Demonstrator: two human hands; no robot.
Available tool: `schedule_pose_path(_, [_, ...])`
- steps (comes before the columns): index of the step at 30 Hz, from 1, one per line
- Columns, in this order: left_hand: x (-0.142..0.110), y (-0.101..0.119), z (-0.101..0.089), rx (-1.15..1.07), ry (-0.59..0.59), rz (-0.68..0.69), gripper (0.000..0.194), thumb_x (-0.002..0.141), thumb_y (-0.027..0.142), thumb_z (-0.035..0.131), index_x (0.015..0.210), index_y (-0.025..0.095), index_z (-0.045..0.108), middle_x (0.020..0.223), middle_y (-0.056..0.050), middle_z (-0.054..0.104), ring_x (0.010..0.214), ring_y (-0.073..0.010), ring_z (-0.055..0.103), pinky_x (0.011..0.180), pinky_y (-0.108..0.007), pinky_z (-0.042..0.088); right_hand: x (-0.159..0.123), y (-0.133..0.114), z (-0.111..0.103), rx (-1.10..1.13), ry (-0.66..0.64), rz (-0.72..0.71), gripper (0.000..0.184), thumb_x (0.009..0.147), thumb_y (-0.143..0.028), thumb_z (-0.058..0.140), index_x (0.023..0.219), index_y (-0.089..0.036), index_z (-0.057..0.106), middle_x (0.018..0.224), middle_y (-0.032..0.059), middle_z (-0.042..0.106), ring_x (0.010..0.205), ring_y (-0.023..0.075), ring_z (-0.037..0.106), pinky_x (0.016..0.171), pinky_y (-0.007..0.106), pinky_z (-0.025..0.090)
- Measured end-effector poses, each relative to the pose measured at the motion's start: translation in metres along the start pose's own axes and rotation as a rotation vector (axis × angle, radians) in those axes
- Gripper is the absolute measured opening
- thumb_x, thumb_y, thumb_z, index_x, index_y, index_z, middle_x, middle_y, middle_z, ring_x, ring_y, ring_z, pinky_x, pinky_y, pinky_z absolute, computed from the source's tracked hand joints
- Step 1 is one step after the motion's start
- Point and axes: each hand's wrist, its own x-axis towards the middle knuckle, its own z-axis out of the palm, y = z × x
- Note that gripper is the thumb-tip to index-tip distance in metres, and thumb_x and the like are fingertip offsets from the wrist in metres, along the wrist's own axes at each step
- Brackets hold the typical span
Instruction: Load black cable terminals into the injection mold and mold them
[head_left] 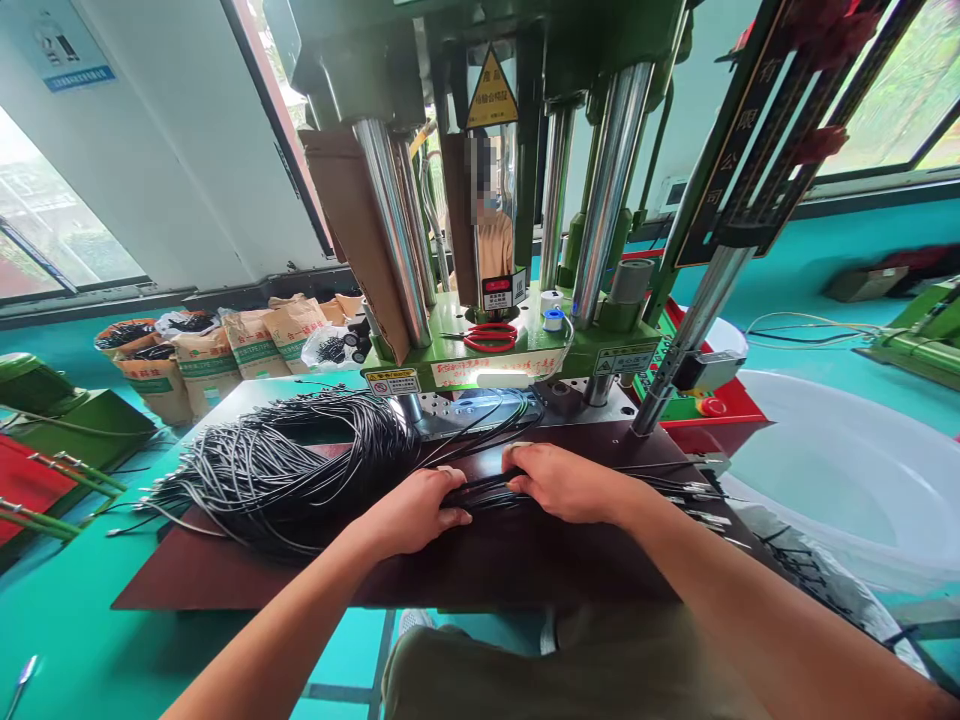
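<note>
A bundle of thin black cables stretches across the dark brown board in front of the machine. My left hand grips the bundle, its thumb and fingers closed round the cables. A short way to the right, my right hand is closed on the same cables, knuckles bent. Beyond it the cable ends, with light-coloured tips, lie at the board's right side. To the left rests a large looped heap of black cables. What is under my palms is hidden.
A green press with steel columns stands directly behind the cables. Red-handled pliers and a blue-and-white spool lie on its ledge. A red stop button and a white tub are at the right. Paper sacks stand back left.
</note>
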Motion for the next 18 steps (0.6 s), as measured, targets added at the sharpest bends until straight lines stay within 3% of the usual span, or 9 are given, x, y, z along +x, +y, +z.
schedule_pose_path(5, [0.002,0.003,-0.003,-0.027,-0.042,-0.066,0.015,0.079,0.034,0.058,0.081,0.019,0.059,0.077,-0.001,0.061,0.07,-0.0166,0.054,0.063,-0.025,0.036,0.002,-0.002,-0.004,-0.033,-0.031,-0.007,0.024,0.09,-0.02,0.048,0.107,-0.014,0.063,0.103,0.0113,0.066,0.096,0.0232,0.059,0.083,0.03,0.042])
schedule_pose_path(11, [0.004,0.004,-0.007,-0.149,-0.06,-0.125,0.018,0.08,0.034,0.055,0.084,0.019,0.063,0.082,-0.001,0.063,0.074,-0.0167,0.055,0.068,-0.026,0.037,0.003,-0.007,-0.008,-0.065,-0.049,-0.017,0.027,0.09,-0.026,0.05,0.11,-0.015,0.064,0.1,0.0106,0.065,0.092,0.0226,0.06,0.081,0.03,0.043])
schedule_pose_path(15, [0.003,0.001,-0.009,-0.271,-0.011,-0.147,0.025,0.081,0.041,0.053,0.085,0.018,0.063,0.079,0.0,0.063,0.074,-0.0166,0.055,0.068,-0.025,0.038,0.003,-0.005,-0.003,-0.154,0.035,0.015,0.025,0.086,-0.033,0.057,0.101,-0.015,0.067,0.097,0.0113,0.065,0.092,0.0236,0.059,0.079,0.029,0.043])
schedule_pose_path(18, [0.003,-0.003,-0.009,-0.402,-0.044,-0.186,0.029,0.081,0.044,0.053,0.083,0.017,0.061,0.071,0.001,0.061,0.066,-0.0149,0.053,0.062,-0.024,0.038,-0.002,0.005,0.001,-0.201,0.081,0.055,0.021,0.086,-0.031,0.058,0.095,-0.015,0.067,0.091,0.0108,0.067,0.09,0.0255,0.06,0.079,0.032,0.042])
